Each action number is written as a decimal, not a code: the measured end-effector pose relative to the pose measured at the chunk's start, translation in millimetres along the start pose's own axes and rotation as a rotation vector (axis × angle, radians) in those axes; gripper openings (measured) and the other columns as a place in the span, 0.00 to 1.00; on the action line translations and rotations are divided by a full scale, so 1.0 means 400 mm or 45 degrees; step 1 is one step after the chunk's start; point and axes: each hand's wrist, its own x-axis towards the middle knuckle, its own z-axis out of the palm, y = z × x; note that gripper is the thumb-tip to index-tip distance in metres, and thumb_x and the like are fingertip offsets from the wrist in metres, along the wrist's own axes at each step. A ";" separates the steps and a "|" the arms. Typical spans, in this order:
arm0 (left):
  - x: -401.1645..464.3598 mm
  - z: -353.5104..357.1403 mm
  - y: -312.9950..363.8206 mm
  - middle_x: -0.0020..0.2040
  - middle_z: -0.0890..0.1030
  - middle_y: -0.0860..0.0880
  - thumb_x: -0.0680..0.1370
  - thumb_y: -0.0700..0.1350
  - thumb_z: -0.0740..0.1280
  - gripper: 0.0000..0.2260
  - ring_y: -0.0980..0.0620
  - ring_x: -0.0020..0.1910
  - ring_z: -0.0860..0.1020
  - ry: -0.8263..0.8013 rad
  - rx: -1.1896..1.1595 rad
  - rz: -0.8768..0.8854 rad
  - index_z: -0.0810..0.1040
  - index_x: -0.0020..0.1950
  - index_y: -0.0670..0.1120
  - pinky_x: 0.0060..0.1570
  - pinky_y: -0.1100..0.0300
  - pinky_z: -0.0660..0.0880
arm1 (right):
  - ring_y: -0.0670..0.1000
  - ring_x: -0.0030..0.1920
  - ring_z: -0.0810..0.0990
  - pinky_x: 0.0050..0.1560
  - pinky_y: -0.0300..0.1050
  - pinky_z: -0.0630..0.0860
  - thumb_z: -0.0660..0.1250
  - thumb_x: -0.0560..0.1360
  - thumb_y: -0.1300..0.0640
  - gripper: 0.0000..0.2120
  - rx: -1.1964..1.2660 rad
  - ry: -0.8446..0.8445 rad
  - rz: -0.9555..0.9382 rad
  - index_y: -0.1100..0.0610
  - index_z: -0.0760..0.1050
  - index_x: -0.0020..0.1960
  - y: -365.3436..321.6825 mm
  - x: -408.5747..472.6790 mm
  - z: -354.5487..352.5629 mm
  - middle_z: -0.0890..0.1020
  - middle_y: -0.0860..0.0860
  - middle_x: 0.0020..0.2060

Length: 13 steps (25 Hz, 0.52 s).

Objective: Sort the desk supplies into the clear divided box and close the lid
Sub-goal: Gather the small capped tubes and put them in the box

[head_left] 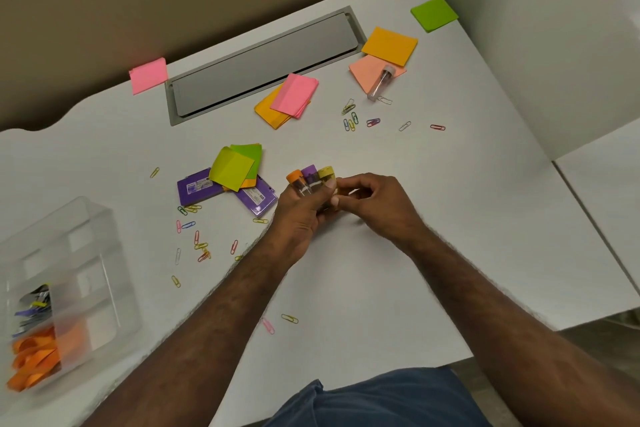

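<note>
Forearms come in from below — our left hand point(298, 215) grips three capped tubes point(311, 182) upright, caps away from us; right hand point(372, 199) pinches at the same bundle. Clear divided box point(100, 239) sits well left, left hand nearer, lid not seen shut.

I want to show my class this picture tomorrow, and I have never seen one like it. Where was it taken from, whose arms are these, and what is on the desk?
There is one picture, taken by a camera worn on a person's head, looking down at their own arms. No machine is involved. The left hand holds three small capped tubes in its grip; the right hand touches them. On the white desk lie scattered paper clips, coloured sticky notes, two purple packets and another clear tube. The clear divided box sits at the left.
</note>
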 end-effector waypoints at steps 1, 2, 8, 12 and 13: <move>0.003 -0.004 0.001 0.57 0.86 0.43 0.71 0.48 0.78 0.23 0.44 0.58 0.85 0.001 0.003 -0.002 0.80 0.65 0.46 0.54 0.50 0.83 | 0.46 0.49 0.86 0.52 0.43 0.83 0.78 0.73 0.49 0.17 -0.020 -0.025 -0.006 0.51 0.85 0.60 -0.001 0.010 -0.004 0.87 0.46 0.50; 0.006 -0.008 0.002 0.57 0.87 0.43 0.70 0.48 0.78 0.24 0.44 0.57 0.85 0.001 -0.007 -0.010 0.80 0.65 0.46 0.52 0.51 0.83 | 0.46 0.48 0.86 0.51 0.43 0.84 0.78 0.73 0.49 0.16 -0.032 -0.031 -0.016 0.51 0.84 0.60 -0.003 0.024 -0.011 0.87 0.46 0.48; 0.025 -0.036 0.004 0.58 0.87 0.44 0.77 0.43 0.74 0.16 0.43 0.56 0.86 0.010 -0.040 -0.080 0.80 0.65 0.44 0.54 0.47 0.84 | 0.50 0.45 0.83 0.55 0.50 0.81 0.75 0.75 0.48 0.18 -0.406 0.430 -0.073 0.53 0.81 0.62 -0.023 0.209 -0.091 0.85 0.49 0.46; 0.002 -0.075 -0.007 0.58 0.86 0.43 0.78 0.43 0.74 0.16 0.41 0.56 0.86 0.016 -0.069 -0.079 0.79 0.65 0.43 0.53 0.43 0.83 | 0.52 0.56 0.82 0.60 0.49 0.78 0.71 0.76 0.39 0.28 -0.646 0.733 -0.045 0.53 0.74 0.69 -0.051 0.347 -0.144 0.84 0.52 0.56; -0.005 -0.087 -0.012 0.58 0.86 0.43 0.78 0.42 0.73 0.15 0.41 0.56 0.86 0.025 -0.074 -0.086 0.79 0.64 0.43 0.53 0.42 0.84 | 0.54 0.60 0.81 0.62 0.51 0.76 0.70 0.75 0.37 0.31 -0.664 0.750 -0.014 0.54 0.72 0.71 -0.058 0.374 -0.153 0.84 0.53 0.59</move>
